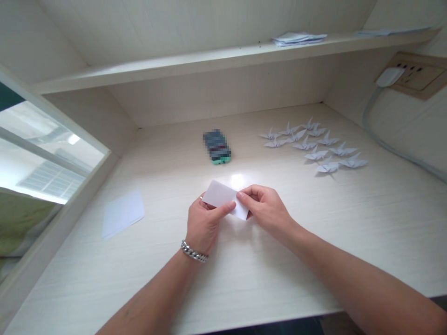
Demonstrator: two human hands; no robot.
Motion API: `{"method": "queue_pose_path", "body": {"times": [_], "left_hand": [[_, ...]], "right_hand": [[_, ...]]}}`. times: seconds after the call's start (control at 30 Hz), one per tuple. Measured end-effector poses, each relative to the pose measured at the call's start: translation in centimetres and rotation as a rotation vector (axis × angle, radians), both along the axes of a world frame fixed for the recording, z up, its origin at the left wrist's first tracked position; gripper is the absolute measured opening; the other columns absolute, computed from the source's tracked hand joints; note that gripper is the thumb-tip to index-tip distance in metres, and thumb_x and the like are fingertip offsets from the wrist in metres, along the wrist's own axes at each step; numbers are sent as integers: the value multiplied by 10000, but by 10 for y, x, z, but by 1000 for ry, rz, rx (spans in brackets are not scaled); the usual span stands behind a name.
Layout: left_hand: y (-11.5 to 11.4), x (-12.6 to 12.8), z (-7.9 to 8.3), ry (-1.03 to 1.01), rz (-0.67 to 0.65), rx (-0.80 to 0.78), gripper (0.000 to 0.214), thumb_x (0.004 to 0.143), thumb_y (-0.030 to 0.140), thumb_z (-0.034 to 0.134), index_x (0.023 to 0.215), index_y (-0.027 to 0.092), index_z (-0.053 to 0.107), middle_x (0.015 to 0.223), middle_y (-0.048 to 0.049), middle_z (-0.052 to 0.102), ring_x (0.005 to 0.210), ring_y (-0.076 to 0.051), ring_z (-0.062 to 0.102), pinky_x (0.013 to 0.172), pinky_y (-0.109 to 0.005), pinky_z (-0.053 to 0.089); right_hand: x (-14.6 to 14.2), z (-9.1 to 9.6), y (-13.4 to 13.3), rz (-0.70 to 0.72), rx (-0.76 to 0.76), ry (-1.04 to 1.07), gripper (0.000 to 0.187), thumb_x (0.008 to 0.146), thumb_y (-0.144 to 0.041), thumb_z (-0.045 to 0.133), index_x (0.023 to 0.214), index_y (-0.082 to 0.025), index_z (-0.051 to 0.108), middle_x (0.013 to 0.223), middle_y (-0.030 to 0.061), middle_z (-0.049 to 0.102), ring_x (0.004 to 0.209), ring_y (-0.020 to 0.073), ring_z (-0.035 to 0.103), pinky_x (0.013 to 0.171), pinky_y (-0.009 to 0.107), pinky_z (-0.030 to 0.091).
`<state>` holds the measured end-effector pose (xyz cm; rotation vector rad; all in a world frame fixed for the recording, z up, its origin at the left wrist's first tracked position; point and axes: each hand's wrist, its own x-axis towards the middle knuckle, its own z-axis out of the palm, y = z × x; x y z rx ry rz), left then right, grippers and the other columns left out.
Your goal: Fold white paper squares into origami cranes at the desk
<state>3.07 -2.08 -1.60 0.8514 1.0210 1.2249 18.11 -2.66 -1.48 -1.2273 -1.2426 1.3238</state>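
Observation:
A folded piece of white paper (221, 194) is held between both hands above the middle of the desk. My left hand (206, 223) grips its left and lower part, the thumb lying on top and the fingers hidden beneath. At the right end, my right hand (265, 204) pinches the paper between thumb and fingers. Several folded paper cranes (316, 153) stand in a group at the back right. On the left lie flat white paper sheets (123, 215).
A phone in a green case (218, 146), its screen blurred, lies behind the hands. Papers (298, 39) rest on the shelf (174, 66) above the desk (275, 284). A white charger (390, 77) sits in the wall socket, its cable (387, 146) running down the right side.

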Motion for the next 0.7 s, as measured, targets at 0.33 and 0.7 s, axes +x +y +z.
{"method": "queue_pose_path", "body": {"times": [0.33,0.7], "left_hand": [[4,1,-2,4,148,-71,484,528,192,878,951,124,652,728,-27,698,618,-139,635,584,-257,523],[14,-10,6,52,246,-52,515,520,210,878,970,110,647,692,-30,707,541,-124,631,504,-235,493]], "right_hand": [[-8,1,-4,121,-50,56,290,853,-417,602,825,-134,661,720,40,647,588,109,615,517,221,513],[-7,7,-9,135,-74,4,260,849,-368,603,722,-142,610,627,6,602,509,100,602,473,214,481]]}}
